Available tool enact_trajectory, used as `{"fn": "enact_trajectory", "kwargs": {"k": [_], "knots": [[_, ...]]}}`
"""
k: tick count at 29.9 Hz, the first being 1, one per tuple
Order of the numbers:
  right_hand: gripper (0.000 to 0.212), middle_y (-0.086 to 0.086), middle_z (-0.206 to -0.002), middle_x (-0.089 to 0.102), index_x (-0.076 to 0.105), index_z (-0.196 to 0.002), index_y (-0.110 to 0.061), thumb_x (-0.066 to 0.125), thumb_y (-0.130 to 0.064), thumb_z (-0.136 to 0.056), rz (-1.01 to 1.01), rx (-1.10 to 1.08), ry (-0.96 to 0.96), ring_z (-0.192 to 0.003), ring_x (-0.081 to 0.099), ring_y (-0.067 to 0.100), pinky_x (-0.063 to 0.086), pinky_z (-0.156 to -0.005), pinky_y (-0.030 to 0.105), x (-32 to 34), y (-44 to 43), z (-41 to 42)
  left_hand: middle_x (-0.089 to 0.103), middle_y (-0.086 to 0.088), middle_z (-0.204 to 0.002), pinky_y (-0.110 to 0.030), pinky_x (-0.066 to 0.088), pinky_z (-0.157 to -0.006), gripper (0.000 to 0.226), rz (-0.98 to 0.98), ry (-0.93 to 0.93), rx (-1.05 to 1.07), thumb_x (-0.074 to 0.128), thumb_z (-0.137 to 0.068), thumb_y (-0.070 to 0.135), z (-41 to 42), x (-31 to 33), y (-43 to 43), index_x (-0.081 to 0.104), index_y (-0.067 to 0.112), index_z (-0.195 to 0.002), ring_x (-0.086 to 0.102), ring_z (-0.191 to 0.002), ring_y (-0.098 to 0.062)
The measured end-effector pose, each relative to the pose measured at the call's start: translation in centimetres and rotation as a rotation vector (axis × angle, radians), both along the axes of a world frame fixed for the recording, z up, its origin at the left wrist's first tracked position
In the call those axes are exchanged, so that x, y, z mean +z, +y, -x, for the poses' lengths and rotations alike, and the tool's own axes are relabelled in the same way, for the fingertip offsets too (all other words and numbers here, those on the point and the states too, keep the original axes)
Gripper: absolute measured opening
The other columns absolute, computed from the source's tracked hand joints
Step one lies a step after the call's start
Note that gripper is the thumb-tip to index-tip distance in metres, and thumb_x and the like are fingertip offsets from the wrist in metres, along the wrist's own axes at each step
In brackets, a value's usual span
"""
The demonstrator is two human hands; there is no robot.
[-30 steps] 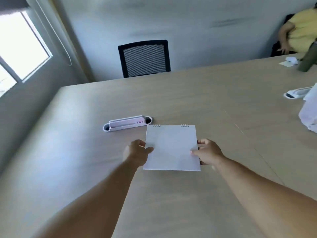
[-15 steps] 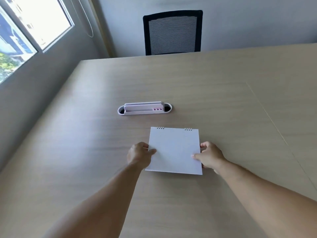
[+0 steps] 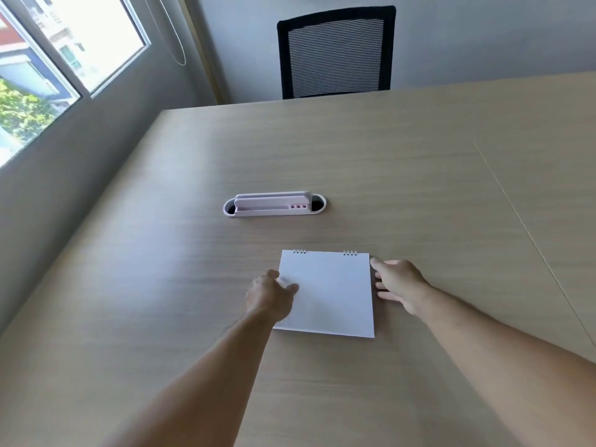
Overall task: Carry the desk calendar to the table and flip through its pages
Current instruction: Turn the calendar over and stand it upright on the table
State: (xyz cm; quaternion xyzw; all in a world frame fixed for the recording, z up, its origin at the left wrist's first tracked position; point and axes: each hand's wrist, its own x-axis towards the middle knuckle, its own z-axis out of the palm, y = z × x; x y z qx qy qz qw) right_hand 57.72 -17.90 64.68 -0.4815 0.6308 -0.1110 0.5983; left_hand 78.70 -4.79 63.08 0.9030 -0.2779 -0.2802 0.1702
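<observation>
Calendar (image 3: 327,293) is lying flat on the table (image 3: 419,175), just on your side of the pink cable tray (image 3: 274,206), spiral binding on the edge facing the tray. So pages prob flip away from you, toward the tray. Your left hand (image 3: 269,293) is loosely curled on the calendar's left edge, thumb on top of the cover. Right hand (image 3: 398,283) is splayed open at the right edge, fingers touching the side, gripping nothing. Both equally close imo.
</observation>
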Motion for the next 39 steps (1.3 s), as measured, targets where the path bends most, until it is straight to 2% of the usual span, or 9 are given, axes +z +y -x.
{"fn": "enact_trajectory", "kwargs": {"k": [2,7,15,20,24,27,31,35,39], "knots": [[0.025,0.004,-0.097,0.063,0.063,-0.110,-0.013,0.057,-0.036,-0.101,-0.093,-0.004,-0.081,-0.108,0.063,0.032,0.054,-0.100,0.047,0.2,-0.6,-0.1,0.063,-0.004,-0.141,-0.038,0.048,-0.108,0.061,-0.016,0.024,-0.006,0.071,-0.090,0.047,0.2,-0.1,-0.3,0.058,0.021,-0.143,0.058,-0.130,-0.026],[0.024,0.004,-0.092,0.062,0.065,-0.091,-0.018,0.053,-0.035,-0.103,-0.166,-0.010,-0.133,-0.091,0.060,0.025,0.054,-0.098,0.048,-0.1,-1.5,-0.1,0.065,-0.003,-0.138,-0.038,0.050,-0.105,0.059,-0.043,0.021,-0.029,0.068,-0.090,0.052,0.6,-0.2,-0.4,0.061,0.023,-0.141,0.061,-0.126,-0.026],[0.041,0.013,-0.091,0.078,0.069,-0.108,-0.007,0.040,-0.036,-0.109,-0.248,-0.018,-0.308,-0.071,0.075,0.026,0.059,-0.058,0.035,0.5,-2.7,0.7,0.068,-0.008,-0.124,-0.043,0.051,-0.100,0.058,-0.026,0.011,-0.170,0.044,-0.093,0.066,0.6,1.2,-1.1,0.073,0.019,-0.109,0.062,-0.118,-0.031],[0.047,0.024,-0.108,0.074,0.067,-0.121,-0.001,0.037,-0.036,-0.109,-0.246,0.125,-0.381,-0.088,0.075,0.038,0.064,-0.072,0.043,3.8,-3.1,0.3,0.052,-0.012,-0.077,-0.035,0.043,-0.069,0.057,0.009,0.170,-0.361,0.040,-0.098,0.069,2.4,6.4,-3.4,0.049,0.015,-0.081,0.051,-0.073,-0.026],[0.048,0.023,-0.113,0.074,0.066,-0.126,0.001,0.036,-0.034,-0.110,-0.273,0.195,-0.427,-0.094,0.075,0.038,0.065,-0.077,0.043,6.5,-3.0,-0.7,0.051,-0.004,-0.082,-0.041,0.065,-0.078,0.070,0.005,0.403,-0.343,0.066,-0.070,0.083,2.5,10.2,-3.8,0.065,0.017,-0.093,0.055,-0.079,-0.019],[0.049,0.023,-0.106,0.075,0.067,-0.117,0.000,0.035,-0.036,-0.109,-0.282,0.185,-0.471,-0.092,0.074,0.036,0.063,-0.082,0.045,8.0,-2.6,-2.1,0.060,0.001,-0.113,-0.044,0.067,-0.070,0.090,-0.045,0.396,-0.318,0.085,-0.062,0.066,2.2,11.8,-3.7,0.060,0.021,-0.136,0.063,-0.103,-0.021],[0.050,0.023,-0.120,0.073,0.065,-0.123,0.000,0.035,-0.037,-0.109,-0.264,0.184,-0.565,-0.108,0.071,0.039,0.054,-0.098,0.053,9.0,-1.8,-4.3,0.054,-0.012,-0.090,-0.050,0.065,-0.080,0.029,-0.008,0.336,-0.326,0.076,-0.083,0.031,1.0,14.1,-3.4,0.066,0.009,-0.099,0.072,-0.091,-0.032],[0.041,0.011,-0.125,0.068,0.063,-0.125,-0.009,0.044,-0.040,-0.106,-0.135,0.173,-0.402,-0.108,0.068,0.037,0.055,-0.091,0.045,8.1,-1.7,-5.5,0.067,-0.014,-0.099,-0.032,0.063,-0.061,0.022,0.132,0.089,-0.244,0.061,-0.088,0.013,-3.6,15.0,-3.1,0.077,0.004,-0.100,0.075,-0.082,-0.030],[0.038,0.006,-0.119,0.063,0.068,-0.118,-0.017,0.058,-0.046,-0.097,0.112,0.196,-0.014,-0.103,0.057,0.024,0.043,-0.086,0.036,4.8,-0.9,-4.3,0.070,-0.017,-0.116,-0.037,0.063,-0.065,0.027,0.403,0.607,0.005,0.055,-0.093,-0.005,-7.8,13.2,-0.4,0.073,0.001,-0.112,0.074,-0.081,-0.028]]}}
